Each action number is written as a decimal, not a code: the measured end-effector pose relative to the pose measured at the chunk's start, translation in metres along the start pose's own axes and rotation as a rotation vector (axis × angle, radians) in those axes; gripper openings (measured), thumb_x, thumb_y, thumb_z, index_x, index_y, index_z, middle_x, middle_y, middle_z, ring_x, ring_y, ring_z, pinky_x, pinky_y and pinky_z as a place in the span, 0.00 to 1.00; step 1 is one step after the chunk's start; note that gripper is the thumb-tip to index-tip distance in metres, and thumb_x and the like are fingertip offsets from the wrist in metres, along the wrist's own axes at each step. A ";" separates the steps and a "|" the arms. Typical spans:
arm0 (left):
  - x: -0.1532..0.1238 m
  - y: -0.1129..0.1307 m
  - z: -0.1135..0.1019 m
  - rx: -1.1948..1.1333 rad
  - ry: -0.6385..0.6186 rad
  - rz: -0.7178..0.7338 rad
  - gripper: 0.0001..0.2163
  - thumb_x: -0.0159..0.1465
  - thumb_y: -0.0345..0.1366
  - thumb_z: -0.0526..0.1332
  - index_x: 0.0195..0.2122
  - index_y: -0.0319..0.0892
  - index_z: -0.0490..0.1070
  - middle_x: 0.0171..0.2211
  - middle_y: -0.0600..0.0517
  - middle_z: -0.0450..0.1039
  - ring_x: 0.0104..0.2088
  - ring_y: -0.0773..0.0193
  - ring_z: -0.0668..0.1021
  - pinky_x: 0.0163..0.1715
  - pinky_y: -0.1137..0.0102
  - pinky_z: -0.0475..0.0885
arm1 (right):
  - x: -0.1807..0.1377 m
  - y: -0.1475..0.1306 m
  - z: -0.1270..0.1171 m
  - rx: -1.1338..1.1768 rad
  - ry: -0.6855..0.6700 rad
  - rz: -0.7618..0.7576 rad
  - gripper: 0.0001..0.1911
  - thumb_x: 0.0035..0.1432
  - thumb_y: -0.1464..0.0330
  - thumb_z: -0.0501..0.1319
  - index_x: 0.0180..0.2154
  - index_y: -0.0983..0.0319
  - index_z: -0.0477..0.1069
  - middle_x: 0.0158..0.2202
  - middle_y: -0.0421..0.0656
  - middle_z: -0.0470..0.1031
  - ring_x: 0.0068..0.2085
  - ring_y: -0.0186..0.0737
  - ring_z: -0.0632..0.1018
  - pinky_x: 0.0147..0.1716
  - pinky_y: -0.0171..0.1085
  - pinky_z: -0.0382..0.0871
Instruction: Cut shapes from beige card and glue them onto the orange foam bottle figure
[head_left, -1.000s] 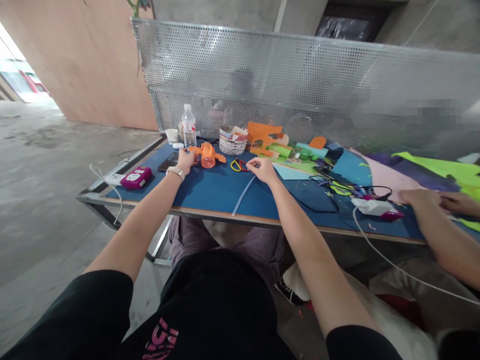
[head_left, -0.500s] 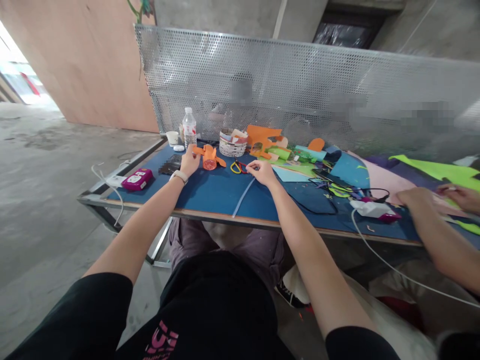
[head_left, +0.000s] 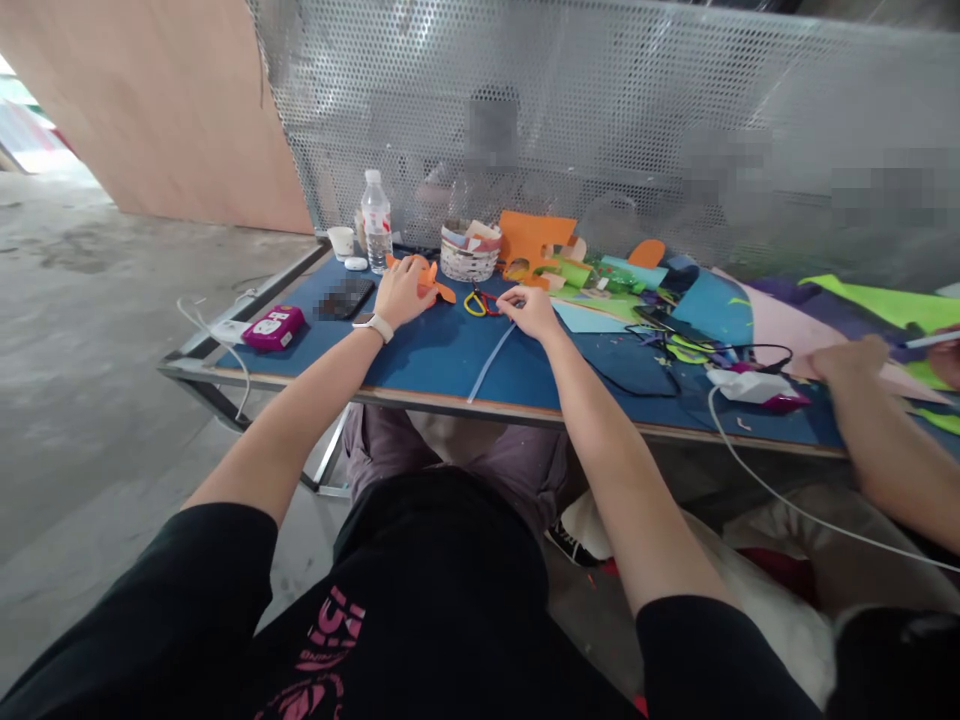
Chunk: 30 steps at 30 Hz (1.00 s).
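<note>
My left hand (head_left: 402,291) is closed over an orange foam craft piece (head_left: 436,285) on the blue table (head_left: 420,360), hiding most of it. A pale watch sits on that wrist. My right hand (head_left: 531,311) pinches the upper end of a long pale-blue strip (head_left: 489,361) that runs down toward the table's front edge. Yellow-and-red scissors (head_left: 477,302) lie between my two hands.
A water bottle (head_left: 376,233), a small basket (head_left: 469,255), a phone (head_left: 345,298), a pink power strip (head_left: 271,327) and coloured foam sheets (head_left: 592,280) lie about. A perforated metal screen (head_left: 600,120) backs the table. Another person's hand (head_left: 855,357) rests at the right, near a white charger (head_left: 742,385).
My left hand has slid over the orange piece and now covers it. The view has tipped downward. At the right, the other person's farther hand has moved away and holds a pen.
</note>
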<state>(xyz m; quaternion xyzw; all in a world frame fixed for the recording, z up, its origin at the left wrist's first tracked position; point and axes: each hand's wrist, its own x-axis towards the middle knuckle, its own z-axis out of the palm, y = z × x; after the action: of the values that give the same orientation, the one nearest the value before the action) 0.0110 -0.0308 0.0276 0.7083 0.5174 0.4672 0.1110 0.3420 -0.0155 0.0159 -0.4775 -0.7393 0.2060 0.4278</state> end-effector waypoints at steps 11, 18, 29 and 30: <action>0.000 0.013 -0.006 0.237 0.096 -0.053 0.08 0.79 0.44 0.75 0.45 0.47 0.83 0.65 0.37 0.88 0.83 0.22 0.72 0.92 0.20 0.49 | 0.000 -0.001 -0.001 -0.058 -0.028 0.004 0.05 0.71 0.67 0.75 0.38 0.55 0.84 0.44 0.53 0.95 0.50 0.62 0.94 0.66 0.60 0.91; 0.027 -0.052 -0.024 0.275 0.179 -0.161 0.27 0.81 0.25 0.71 0.31 0.52 0.57 0.40 0.45 0.78 0.62 0.42 0.84 0.79 0.40 0.72 | 0.001 0.001 -0.003 -0.104 -0.041 0.014 0.04 0.76 0.68 0.73 0.42 0.56 0.84 0.47 0.54 0.95 0.52 0.61 0.95 0.66 0.58 0.90; 0.023 -0.035 -0.026 0.286 0.117 -0.181 0.35 0.92 0.36 0.77 0.32 0.51 0.54 0.35 0.57 0.54 0.54 0.57 0.74 0.74 0.50 0.69 | -0.006 -0.040 0.046 -0.728 -0.332 -0.003 0.40 0.95 0.43 0.61 0.86 0.63 0.80 0.83 0.64 0.81 0.84 0.81 0.77 0.86 0.69 0.68; 0.022 -0.031 -0.028 0.286 0.091 -0.178 0.35 0.96 0.36 0.73 0.32 0.51 0.54 0.35 0.58 0.52 0.53 0.60 0.71 0.74 0.52 0.67 | -0.006 -0.044 0.051 -0.755 -0.360 0.016 0.43 0.95 0.40 0.58 0.89 0.61 0.77 0.86 0.64 0.77 0.86 0.81 0.74 0.88 0.70 0.64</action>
<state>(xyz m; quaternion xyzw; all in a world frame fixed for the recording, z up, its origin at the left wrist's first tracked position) -0.0296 -0.0083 0.0348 0.6465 0.6437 0.4087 0.0268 0.2777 -0.0362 0.0169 -0.5630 -0.8220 0.0040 0.0853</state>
